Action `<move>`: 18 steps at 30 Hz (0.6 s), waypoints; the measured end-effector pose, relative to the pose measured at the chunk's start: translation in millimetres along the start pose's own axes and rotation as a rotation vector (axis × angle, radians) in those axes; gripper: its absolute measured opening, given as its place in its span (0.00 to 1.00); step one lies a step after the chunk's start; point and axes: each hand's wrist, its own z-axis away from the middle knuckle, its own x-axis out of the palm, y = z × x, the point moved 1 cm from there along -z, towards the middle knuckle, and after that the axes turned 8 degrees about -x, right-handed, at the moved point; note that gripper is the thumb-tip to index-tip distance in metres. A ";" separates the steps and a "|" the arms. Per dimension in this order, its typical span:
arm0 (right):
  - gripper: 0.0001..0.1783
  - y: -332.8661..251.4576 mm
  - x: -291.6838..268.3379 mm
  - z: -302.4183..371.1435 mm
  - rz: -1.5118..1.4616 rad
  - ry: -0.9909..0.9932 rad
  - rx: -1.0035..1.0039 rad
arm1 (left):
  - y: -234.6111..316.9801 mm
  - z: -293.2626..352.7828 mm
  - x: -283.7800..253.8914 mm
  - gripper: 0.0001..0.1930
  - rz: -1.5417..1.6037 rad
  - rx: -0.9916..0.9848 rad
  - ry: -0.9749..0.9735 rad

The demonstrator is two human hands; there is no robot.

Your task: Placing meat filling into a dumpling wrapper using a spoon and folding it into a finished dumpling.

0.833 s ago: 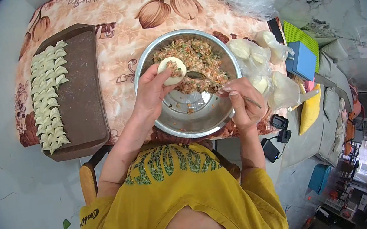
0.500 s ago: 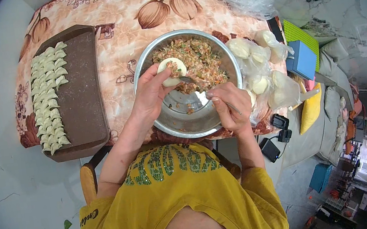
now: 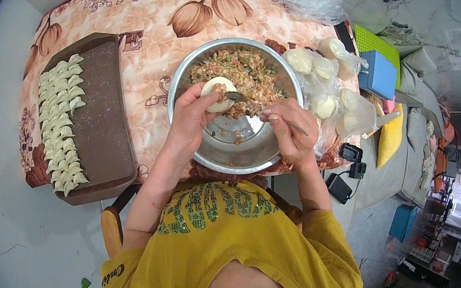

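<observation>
Evidently the work was well under way but far from finished. On the left, a brown tray (image 3: 100, 115) held closely packed folded dumplings (image 3: 57, 118), lined up from its far end to its near end along its left side; these looked like the finished share. The brown floor of the tray showed along its right side, so there seemed to be room for many more.

One piece was in hand. The left hand (image 3: 188, 117) pinched a round dough wrapper (image 3: 227, 84) at its left edge, thumb on top, holding it over the left part of the steel bowl (image 3: 232, 158). A small dab of filling sat on the dough, which was open and unfolded, so its closing was not yet done. The right hand (image 3: 294, 129) gripped a spoon (image 3: 235, 96) by the handle, its head at the wrapper's right edge; whether metal touched dough, I could not tell.

Much appeared to be left. A large heap of minced filling (image 3: 240, 66) covered the far part of the bowl, while its near part showed metal with a few scraps. Just right of the bowl, clear plastic bags (image 3: 356, 119) held more pale rounds (image 3: 325, 108), apparently unused wrappers; their number could not be made out.
</observation>
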 end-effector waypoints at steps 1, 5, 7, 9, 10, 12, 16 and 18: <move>0.02 -0.3 -0.3 0.5 -0.001 0.000 -0.001 | 0.0 0.2 0.7 0.12 0.009 0.003 0.011; 0.02 1.3 -1.4 7.6 -0.075 0.132 0.100 | 0.4 0.1 2.1 0.12 0.022 0.021 0.027; 0.02 2.0 -1.0 9.2 -0.072 0.165 0.138 | 0.5 -0.7 2.7 0.12 0.025 0.036 0.034; 0.04 -1.1 1.7 3.5 0.027 0.136 0.077 | -1.1 -2.8 -0.9 0.13 0.032 0.040 0.031; 0.04 -1.7 2.1 3.0 0.027 0.137 0.078 | -1.6 -3.4 -2.0 0.14 0.040 0.045 0.028; 0.04 -2.7 2.8 2.7 0.143 0.108 0.026 | -0.5 -2.8 -1.3 0.14 0.046 0.058 0.039; 0.05 -1.5 0.3 5.3 0.087 0.115 0.016 | 2.0 -2.1 1.7 0.14 0.054 0.084 0.046; 0.08 -2.4 -0.8 2.6 0.142 -0.022 -0.120 | -0.2 -3.6 -1.7 0.14 0.062 0.093 0.049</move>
